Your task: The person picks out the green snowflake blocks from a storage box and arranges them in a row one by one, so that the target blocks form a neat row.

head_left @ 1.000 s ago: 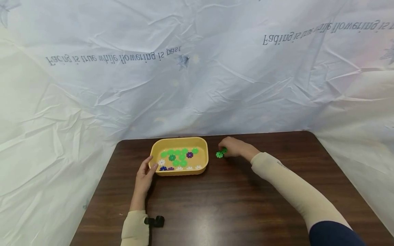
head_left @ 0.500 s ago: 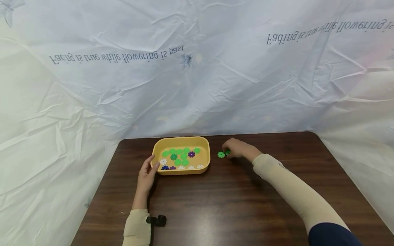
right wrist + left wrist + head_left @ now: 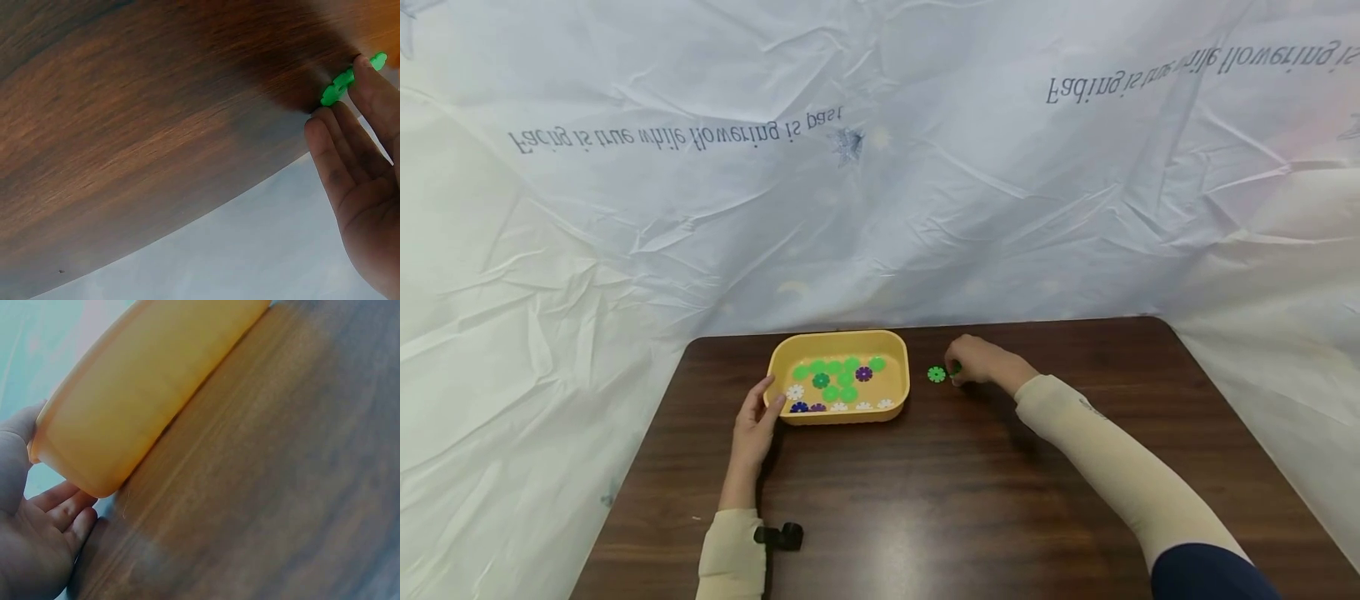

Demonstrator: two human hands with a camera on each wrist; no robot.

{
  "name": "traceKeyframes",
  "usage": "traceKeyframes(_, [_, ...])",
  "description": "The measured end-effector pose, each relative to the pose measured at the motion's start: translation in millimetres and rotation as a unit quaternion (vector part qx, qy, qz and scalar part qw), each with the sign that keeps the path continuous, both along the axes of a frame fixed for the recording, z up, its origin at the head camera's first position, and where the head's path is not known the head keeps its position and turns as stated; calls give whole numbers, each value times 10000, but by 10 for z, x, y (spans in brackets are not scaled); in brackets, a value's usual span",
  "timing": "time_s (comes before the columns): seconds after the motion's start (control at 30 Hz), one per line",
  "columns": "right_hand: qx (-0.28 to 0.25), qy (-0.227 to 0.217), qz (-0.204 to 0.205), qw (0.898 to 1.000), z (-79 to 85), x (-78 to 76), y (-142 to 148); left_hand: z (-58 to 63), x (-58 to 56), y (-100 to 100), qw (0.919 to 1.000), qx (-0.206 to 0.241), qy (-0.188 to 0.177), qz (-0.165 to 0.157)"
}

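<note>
One green disc [image 3: 332,94], right of the yellow tray [image 3: 850,418], sits narrowly pinched by the right hand [image 3: 981,362], a second disc [image 3: 936,375] just left; lifting or joining seems in hand, calling next for steady fingers. The left hand [image 3: 755,423] grips the tray's left end.

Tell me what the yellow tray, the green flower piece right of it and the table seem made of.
Yellow tray: likely plastic, smooth, with even colour and rounded corners. Green flower piece: probably plastic, judging by its bright colour and notched edge. Table: wood or wood-look laminate, with brown grain and a soft shine.
</note>
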State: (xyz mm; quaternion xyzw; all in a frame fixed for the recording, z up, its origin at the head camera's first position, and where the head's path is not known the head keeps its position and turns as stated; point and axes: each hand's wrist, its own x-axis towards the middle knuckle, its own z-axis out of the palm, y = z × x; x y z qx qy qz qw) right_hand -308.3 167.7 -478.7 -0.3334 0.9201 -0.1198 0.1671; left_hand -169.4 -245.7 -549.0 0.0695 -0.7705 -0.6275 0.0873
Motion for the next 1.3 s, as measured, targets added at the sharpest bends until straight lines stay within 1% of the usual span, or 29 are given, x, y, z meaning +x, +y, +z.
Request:
traceKeyframes(0.1, [-71,-12,13,10000,4,0,7,-14,4,1,10000,-31,10,24])
traceKeyframes(0.17, [-93,-11,58,9999,11,-2,10,18,22,20,10000,-33,-5,56])
traceKeyframes(0.27, [-136,-6,96,9999,71,2,-2,157,74,77,10000,-20,-50,53])
traceKeyframes(0.4, [-229,121,121,9996,217,3,-60,372,153,148,10000,-30,-65,-45])
traceKeyframes(0.43, [-270,164,153,9994,255,2,-81,411,166,154,9999,-47,-61,-70])
traceKeyframes(0.5, [-398,255,251,9986,343,17,-148,447,174,155,9999,-39,-70,-92])
traceKeyframes(0.57, [-514,378,315,9975,420,42,-240,454,165,144,9999,-41,-80,-108])
traceKeyframes(0.7, [-785,843,445,9923,514,87,-494,236,58,51,10000,-62,23,-57])
traceKeyframes(0.8, [-888,1083,559,9886,515,106,-695,59,-9,-9,9999,-91,104,20])
traceKeyframes(0.87, [-877,1102,672,9877,501,121,-821,47,0,-4,9999,-116,89,36])
traceKeyframes(0.93, [-822,998,765,9886,467,128,-943,47,14,7,9999,-121,47,39])
traceKeyframes(1.0, [-733,901,824,9898,413,123,-1052,79,36,31,9999,-115,-6,23])
traceKeyframes(1.07, [-628,796,829,9914,350,111,-1147,163,84,69,9999,-111,-44,1])
traceKeyframes(1.13, [-462,737,742,9934,280,93,-1227,251,132,109,10000,-70,-65,-18])
traceKeyframes(1.23, [0,626,581,9963,194,70,-1336,363,193,150,9999,-57,-83,-63])
traceKeyframes(1.3, [354,560,533,9964,154,59,-1408,391,204,149,9999,-27,-96,-73])
